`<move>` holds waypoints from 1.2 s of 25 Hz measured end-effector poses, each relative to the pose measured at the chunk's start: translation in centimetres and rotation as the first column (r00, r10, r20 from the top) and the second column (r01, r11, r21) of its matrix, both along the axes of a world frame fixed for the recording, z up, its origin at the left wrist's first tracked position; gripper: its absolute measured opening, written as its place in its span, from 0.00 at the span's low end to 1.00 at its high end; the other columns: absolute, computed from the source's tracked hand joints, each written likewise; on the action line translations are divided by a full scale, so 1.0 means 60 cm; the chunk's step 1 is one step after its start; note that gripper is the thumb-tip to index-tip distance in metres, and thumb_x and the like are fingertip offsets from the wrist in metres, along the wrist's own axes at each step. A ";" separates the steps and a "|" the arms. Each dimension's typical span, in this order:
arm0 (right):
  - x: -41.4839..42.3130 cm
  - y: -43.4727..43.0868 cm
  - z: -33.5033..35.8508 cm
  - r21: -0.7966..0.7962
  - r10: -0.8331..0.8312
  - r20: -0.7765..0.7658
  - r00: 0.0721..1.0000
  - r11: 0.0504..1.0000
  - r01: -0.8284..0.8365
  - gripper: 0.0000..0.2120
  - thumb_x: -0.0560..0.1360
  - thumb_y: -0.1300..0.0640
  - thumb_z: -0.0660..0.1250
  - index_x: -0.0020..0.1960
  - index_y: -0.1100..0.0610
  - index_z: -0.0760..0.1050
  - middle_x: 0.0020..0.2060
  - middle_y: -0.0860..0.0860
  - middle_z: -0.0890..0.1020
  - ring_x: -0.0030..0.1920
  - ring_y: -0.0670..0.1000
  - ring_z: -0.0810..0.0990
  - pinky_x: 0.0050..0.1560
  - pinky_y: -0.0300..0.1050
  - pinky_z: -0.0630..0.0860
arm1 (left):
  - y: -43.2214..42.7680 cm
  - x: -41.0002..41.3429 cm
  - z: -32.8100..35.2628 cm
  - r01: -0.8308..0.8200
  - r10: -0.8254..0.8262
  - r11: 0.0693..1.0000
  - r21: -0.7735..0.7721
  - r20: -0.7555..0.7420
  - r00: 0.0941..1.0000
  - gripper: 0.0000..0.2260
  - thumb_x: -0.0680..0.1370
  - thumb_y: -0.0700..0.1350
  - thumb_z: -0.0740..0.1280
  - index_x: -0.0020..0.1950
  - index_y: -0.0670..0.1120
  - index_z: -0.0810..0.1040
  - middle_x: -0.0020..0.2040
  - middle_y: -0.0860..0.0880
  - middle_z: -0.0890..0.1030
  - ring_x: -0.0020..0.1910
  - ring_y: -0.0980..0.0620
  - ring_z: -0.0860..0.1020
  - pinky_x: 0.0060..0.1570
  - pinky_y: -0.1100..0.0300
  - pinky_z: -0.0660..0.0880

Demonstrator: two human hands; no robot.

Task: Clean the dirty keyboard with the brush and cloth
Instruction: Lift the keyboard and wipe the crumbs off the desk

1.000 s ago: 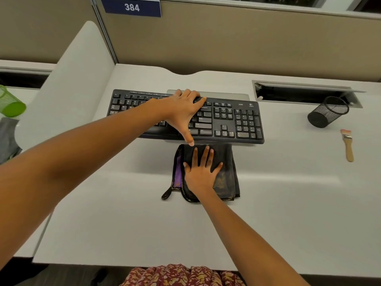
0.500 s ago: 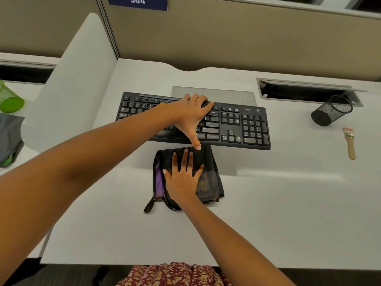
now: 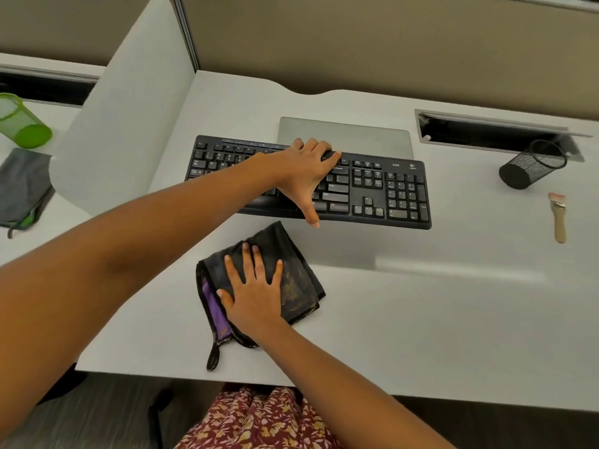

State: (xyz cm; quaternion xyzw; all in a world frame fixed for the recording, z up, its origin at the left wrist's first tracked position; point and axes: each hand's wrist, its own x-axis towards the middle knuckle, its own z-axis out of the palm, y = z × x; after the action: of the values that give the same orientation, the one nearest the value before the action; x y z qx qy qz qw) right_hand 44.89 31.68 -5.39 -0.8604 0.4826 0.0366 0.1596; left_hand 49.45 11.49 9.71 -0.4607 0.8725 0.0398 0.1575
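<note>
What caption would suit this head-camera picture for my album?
Left hand holds the keyboard, right hand presses the cloth flat on the desk; brush lies aside.

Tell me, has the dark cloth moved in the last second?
Yes. The cloth has slid left under the right hand: judged against the keyboard, it now lies mostly left of the left hand's thumb, not directly below it.
</note>
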 end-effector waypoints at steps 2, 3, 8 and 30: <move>-0.010 0.025 0.001 -0.002 0.039 0.021 0.999 0.999 -0.039 0.32 0.79 0.38 0.53 0.79 0.45 0.47 0.79 0.54 0.41 0.78 0.56 0.38 0.71 0.70 0.35 | 0.009 0.002 -0.003 -0.007 0.007 1.000 -0.005 0.005 1.000 0.65 0.58 0.78 0.68 0.80 0.41 0.45 0.76 0.38 0.54 0.74 0.37 0.55 0.73 0.41 0.55; -0.017 0.036 0.002 0.001 0.058 0.032 0.998 0.998 -0.058 0.32 0.78 0.38 0.54 0.79 0.45 0.49 0.79 0.53 0.41 0.78 0.55 0.38 0.71 0.70 0.35 | 0.013 0.003 -0.004 -0.009 0.009 1.000 -0.005 0.008 1.000 0.65 0.58 0.79 0.68 0.80 0.41 0.45 0.76 0.38 0.55 0.74 0.37 0.56 0.73 0.41 0.55; -0.086 0.085 -0.008 -0.035 0.138 0.062 0.988 0.990 -0.137 0.32 0.76 0.36 0.55 0.77 0.42 0.53 0.79 0.51 0.44 0.79 0.54 0.41 0.72 0.71 0.41 | 0.033 -0.015 -0.008 -0.027 0.027 1.000 -0.005 0.025 0.999 0.66 0.57 0.80 0.67 0.80 0.40 0.46 0.75 0.37 0.57 0.73 0.37 0.57 0.72 0.40 0.57; -0.575 0.071 -0.007 -0.087 0.251 -0.007 0.968 0.964 -0.251 0.33 0.75 0.36 0.56 0.77 0.37 0.51 0.79 0.48 0.47 0.79 0.50 0.42 0.73 0.69 0.43 | 0.052 -0.267 -0.001 -0.034 0.034 0.999 -0.014 0.040 0.999 0.66 0.57 0.80 0.67 0.80 0.42 0.44 0.76 0.39 0.54 0.74 0.38 0.55 0.73 0.40 0.55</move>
State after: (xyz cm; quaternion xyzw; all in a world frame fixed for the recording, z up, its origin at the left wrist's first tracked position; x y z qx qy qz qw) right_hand 10.40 35.96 -5.80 -0.9208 0.3705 0.0337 0.1173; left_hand 33.44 14.64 9.64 -0.4773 0.8614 0.0274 0.1716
